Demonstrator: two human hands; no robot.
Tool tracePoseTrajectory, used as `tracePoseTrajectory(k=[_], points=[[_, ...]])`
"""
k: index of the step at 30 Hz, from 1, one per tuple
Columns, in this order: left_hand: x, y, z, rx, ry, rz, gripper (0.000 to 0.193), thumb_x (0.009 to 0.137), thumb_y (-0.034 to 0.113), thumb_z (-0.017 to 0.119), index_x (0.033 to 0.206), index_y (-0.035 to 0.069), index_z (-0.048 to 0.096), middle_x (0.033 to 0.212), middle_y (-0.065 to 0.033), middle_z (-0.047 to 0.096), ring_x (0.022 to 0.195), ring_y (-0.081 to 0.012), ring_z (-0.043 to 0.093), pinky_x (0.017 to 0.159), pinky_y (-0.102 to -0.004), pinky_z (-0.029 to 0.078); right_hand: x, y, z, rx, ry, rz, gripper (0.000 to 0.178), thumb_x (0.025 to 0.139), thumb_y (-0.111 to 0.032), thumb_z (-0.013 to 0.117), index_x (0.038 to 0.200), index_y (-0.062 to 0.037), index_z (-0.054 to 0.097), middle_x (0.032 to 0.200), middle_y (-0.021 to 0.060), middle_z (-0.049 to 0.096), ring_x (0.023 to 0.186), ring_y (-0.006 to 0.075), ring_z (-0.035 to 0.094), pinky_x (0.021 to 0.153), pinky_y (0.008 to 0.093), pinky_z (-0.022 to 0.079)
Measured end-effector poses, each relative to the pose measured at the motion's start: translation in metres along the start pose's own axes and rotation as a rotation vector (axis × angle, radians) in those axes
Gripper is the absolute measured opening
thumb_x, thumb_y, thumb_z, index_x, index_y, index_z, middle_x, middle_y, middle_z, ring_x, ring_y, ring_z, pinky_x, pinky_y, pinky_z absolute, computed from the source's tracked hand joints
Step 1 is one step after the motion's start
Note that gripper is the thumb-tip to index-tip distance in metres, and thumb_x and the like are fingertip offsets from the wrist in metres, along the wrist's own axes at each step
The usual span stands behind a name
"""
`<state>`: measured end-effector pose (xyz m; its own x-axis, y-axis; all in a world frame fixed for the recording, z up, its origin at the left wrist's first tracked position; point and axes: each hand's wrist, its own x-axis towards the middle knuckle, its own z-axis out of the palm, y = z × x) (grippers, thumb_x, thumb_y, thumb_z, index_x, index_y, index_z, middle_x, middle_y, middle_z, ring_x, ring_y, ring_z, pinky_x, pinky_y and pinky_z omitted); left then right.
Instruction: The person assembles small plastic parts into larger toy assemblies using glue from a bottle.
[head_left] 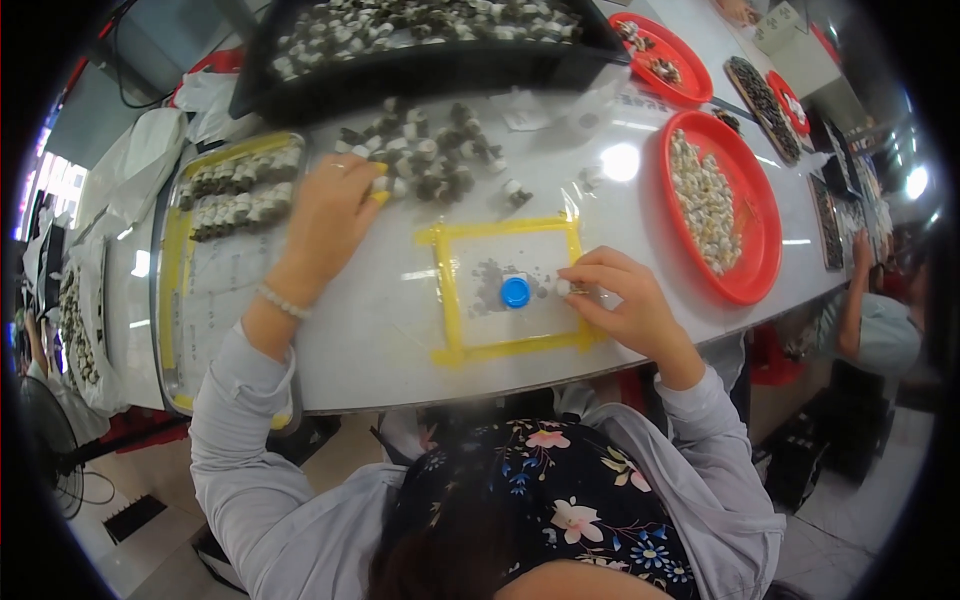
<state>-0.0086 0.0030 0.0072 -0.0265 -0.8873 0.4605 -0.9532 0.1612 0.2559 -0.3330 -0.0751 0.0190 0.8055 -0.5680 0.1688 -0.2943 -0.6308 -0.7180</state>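
Note:
My left hand [338, 212] lies at the left edge of a loose pile of small white and dark-brown pieces [440, 150]. Yellow covers are on two of its fingertips, which close around a small white piece at the pile's edge. My right hand [628, 305] pinches another small white piece [564, 287], with something thin beside it, between thumb and fingers. That piece hangs over the right side of a yellow-taped rectangle [450, 300]. Inside the rectangle sits a small round blue cap or dish [515, 292], amid grey wet-looking spots. A single white-and-brown piece [516, 193] lies above the tape.
Left of me, a tray [178, 330] with yellow strips holds rows of the pieces. A large black bin [430, 78] full of them stands at the back. Red trays [757, 250] with pale pieces are on the right. Other people work at the far right.

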Motion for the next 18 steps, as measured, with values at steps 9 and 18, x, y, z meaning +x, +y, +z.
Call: tracePoseTrajectory(k=[9, 18], points=[[-0.039, 0.08, -0.023, -1.126, 0.078, -0.598, 0.023, 0.09, 0.014, 0.05, 0.106, -0.002, 0.053, 0.082, -0.0046, 0.052, 0.076, -0.0124, 0.049, 0.066, -0.0241, 0.042, 0.024, -0.01, 0.01, -0.098, -0.121, -0.197, 0.023, 0.07, -0.003, 0.066, 0.094, -0.0022, 0.064, 0.084, 0.0093, 0.057, 0.071, 0.0237, 0.057, 0.063, 0.031, 0.047], [-0.087, 0.129, 0.001, -1.761, 0.243, -0.954, 0.038, 0.094, 0.025, 0.042, 0.123, 0.0, 0.042, 0.068, -0.0012, 0.041, 0.056, -0.0106, 0.038, 0.051, -0.0228, 0.034, 0.038, -0.013, 0.019, -0.255, -0.195, -0.358, 0.018, 0.072, -0.007, 0.065, 0.09, -0.0014, 0.063, 0.081, 0.0094, 0.055, 0.073, 0.026, 0.056, 0.065, 0.0339, 0.046]])
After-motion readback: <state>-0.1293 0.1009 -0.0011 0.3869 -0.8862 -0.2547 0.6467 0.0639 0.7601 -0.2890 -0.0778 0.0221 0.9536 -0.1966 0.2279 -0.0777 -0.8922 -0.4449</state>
